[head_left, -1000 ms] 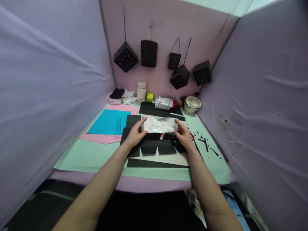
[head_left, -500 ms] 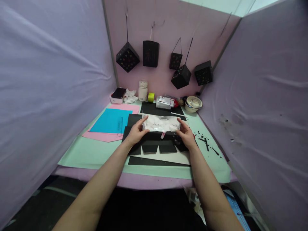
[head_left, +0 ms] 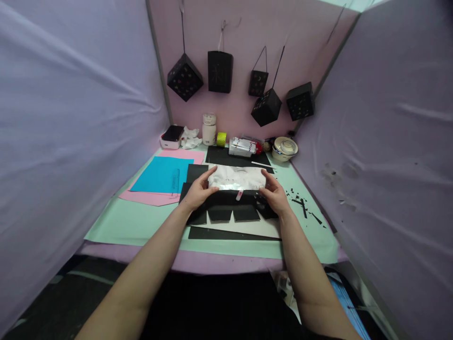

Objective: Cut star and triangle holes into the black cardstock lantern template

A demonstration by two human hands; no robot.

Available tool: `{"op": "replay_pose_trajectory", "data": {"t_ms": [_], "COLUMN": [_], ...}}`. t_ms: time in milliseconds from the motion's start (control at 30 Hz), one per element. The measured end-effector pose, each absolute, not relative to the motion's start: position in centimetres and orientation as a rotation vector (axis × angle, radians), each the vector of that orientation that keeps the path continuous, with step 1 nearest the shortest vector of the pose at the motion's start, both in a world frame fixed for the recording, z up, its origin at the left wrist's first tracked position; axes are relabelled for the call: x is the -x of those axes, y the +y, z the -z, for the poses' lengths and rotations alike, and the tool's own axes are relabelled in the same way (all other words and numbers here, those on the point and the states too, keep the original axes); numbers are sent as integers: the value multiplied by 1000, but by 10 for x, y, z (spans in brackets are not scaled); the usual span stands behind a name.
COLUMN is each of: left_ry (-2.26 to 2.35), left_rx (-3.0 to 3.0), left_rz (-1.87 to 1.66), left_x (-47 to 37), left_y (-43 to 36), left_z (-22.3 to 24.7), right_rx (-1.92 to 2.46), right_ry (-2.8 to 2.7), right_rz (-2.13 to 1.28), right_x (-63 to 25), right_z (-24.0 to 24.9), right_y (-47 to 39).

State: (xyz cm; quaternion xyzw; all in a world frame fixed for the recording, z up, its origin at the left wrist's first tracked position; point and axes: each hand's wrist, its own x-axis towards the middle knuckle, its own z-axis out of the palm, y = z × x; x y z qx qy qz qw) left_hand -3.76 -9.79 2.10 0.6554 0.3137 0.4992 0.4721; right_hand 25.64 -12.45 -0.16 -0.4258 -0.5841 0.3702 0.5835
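Observation:
Between my two hands is a long piece with a crumpled, shiny white surface (head_left: 238, 178); I cannot make out its kind. My left hand (head_left: 201, 190) grips its left end, thumb at the lower edge and fingers at the upper edge. On the right end, my right hand (head_left: 274, 192) holds it the same way. Black card with cut flaps (head_left: 220, 215) lies just below it, and whether the two are joined is unclear. A small pinkish-white strip (head_left: 239, 195) shows at the lower edge of the white piece.
Blue paper (head_left: 159, 175) and pink paper (head_left: 152, 198) lie left, with a clear ruler (head_left: 176, 180) on them. Black scraps (head_left: 302, 207) are scattered right. Along the back stand a white bottle (head_left: 209, 130), yellow tape (head_left: 221, 139) and a lidded bowl (head_left: 285, 148). Black lanterns (head_left: 220, 72) hang above.
The white piece has tilted slightly, and its surface catches more light. Both hands keep their hold at its ends. The whole view has shifted a little, so the table sits higher.

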Motion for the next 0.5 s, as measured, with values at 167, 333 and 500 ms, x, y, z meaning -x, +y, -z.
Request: {"op": "replay_pose_trajectory", "data": {"t_ms": [167,333,500], "left_ry": [774,779,777], "left_rx": [-1601,-1612,-1638], "left_rz": [-1230,-1210,-1210], "left_x": [38,38,38], "left_y": [-99,-98,-97], "left_z": [-23,-21,-19], "right_rx": [988,1007,1027], "right_ry": [-1359,-1354,-1352], "right_rz": [-886,-897,-891], "right_x": [-256,-255,-253], "right_z": [0,1,-1], "right_y": [-126,-126,-127]}}
